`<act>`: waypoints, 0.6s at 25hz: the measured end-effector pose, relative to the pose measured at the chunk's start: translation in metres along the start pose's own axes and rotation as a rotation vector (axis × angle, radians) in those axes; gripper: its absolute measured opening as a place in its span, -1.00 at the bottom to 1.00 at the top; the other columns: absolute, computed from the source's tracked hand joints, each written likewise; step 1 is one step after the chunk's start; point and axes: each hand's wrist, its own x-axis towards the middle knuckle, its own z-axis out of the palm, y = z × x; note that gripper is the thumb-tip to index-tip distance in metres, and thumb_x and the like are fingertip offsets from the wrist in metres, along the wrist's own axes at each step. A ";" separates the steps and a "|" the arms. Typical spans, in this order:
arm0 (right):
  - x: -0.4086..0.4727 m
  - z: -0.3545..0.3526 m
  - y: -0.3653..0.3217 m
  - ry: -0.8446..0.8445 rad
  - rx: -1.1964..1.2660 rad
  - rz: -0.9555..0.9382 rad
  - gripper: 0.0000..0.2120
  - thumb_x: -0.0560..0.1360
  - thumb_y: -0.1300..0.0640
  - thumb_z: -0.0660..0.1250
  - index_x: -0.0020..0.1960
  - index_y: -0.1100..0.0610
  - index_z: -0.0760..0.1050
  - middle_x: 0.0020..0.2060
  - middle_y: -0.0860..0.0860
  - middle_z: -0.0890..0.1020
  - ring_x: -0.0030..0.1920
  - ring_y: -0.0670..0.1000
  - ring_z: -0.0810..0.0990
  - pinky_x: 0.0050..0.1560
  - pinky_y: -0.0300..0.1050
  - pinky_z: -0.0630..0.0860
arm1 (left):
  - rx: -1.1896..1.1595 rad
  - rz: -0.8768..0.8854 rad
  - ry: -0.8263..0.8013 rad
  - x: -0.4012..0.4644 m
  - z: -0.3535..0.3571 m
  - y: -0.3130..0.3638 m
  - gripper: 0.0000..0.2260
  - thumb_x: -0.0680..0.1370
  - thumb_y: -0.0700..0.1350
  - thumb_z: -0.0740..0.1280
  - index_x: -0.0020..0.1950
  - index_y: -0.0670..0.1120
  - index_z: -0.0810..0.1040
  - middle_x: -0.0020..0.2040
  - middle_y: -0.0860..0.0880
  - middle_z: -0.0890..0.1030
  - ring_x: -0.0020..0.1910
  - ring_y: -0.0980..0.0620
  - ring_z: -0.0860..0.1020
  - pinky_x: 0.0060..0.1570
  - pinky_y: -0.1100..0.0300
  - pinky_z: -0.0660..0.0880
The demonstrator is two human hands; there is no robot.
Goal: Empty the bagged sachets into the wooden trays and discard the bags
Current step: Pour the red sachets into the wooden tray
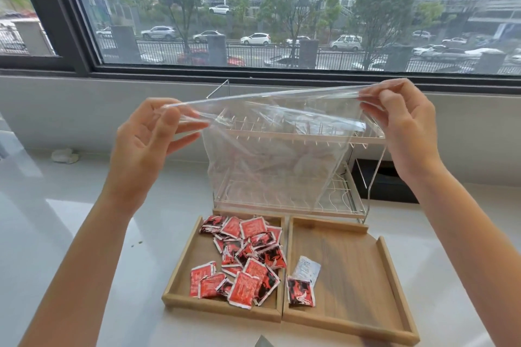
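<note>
Both hands, left hand (146,135) and right hand (400,124), pinch clear bag (270,155) taut above worktop's back edge. Bag looks empty; red sachets (242,256) in left tray (180,262). Next: discard bag.

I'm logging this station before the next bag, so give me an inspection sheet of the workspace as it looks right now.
Surface: pale glossy counter under the window, a few dark specks left of the trays.
Job's things: clear plastic bag held up and stretched, looks empty; left wooden tray holds a heap of red sachets; right wooden tray holds one red sachet and a white sachet.
Clutter: crumpled white scrap by the wall; clear acrylic rack behind the trays.
Grippers: left hand and right hand each pinch a top corner of the bag.
Cables: nothing seen.
Surroundings: window onto a street with cars and trees.
</note>
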 end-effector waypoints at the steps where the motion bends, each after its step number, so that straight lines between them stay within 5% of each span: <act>1: -0.006 -0.008 0.002 0.025 0.029 -0.027 -0.76 0.46 0.17 0.15 -0.29 -0.01 0.50 -0.31 -0.11 0.63 -0.13 -0.09 0.61 -0.01 -0.24 0.52 | -0.050 -0.026 -0.045 -0.007 0.003 -0.004 -0.67 0.35 0.30 0.27 -0.13 0.07 0.56 -0.15 0.11 0.67 -0.06 0.08 0.64 0.05 0.20 0.55; 4: -0.040 -0.031 0.017 0.092 0.030 -0.026 -0.61 0.51 0.06 0.10 -0.44 -0.03 0.52 -0.44 -0.12 0.61 -0.22 -0.05 0.58 -0.06 -0.23 0.49 | -0.135 -0.226 -0.072 -0.037 0.018 -0.023 -0.54 0.33 0.37 0.18 -0.28 0.02 0.62 -0.19 0.08 0.68 -0.08 0.13 0.63 -0.05 0.33 0.54; 8: -0.107 -0.055 0.057 0.152 -0.063 0.216 -0.53 0.50 -0.13 0.12 -0.50 0.02 0.49 -0.51 -0.10 0.56 -0.33 -0.10 0.54 -0.12 -0.24 0.50 | -0.001 -0.528 -0.006 -0.087 0.040 -0.062 -0.75 0.47 0.04 0.27 -0.30 -0.06 0.60 -0.31 0.00 0.67 -0.26 0.16 0.62 -0.24 0.43 0.52; 11: -0.152 -0.069 0.093 0.103 -0.240 0.399 -0.68 0.54 0.08 0.20 -0.38 0.05 0.48 -0.46 -0.10 0.61 -0.37 -0.16 0.53 -0.15 -0.28 0.45 | 0.104 -0.661 -0.069 -0.116 0.049 -0.089 -0.93 0.50 -0.16 0.27 -0.12 -0.03 0.54 -0.15 0.00 0.61 -0.24 0.14 0.60 -0.29 0.42 0.53; 15: -0.194 -0.077 0.123 0.006 -0.387 0.614 -0.82 0.48 0.30 0.28 -0.22 0.07 0.48 -0.37 -0.04 0.61 -0.39 -0.17 0.57 -0.21 -0.37 0.47 | 0.308 -0.768 -0.155 -0.145 0.054 -0.124 -0.66 0.47 -0.21 0.32 0.16 0.11 0.39 0.16 0.02 0.45 -0.20 0.03 0.59 -0.22 0.17 0.54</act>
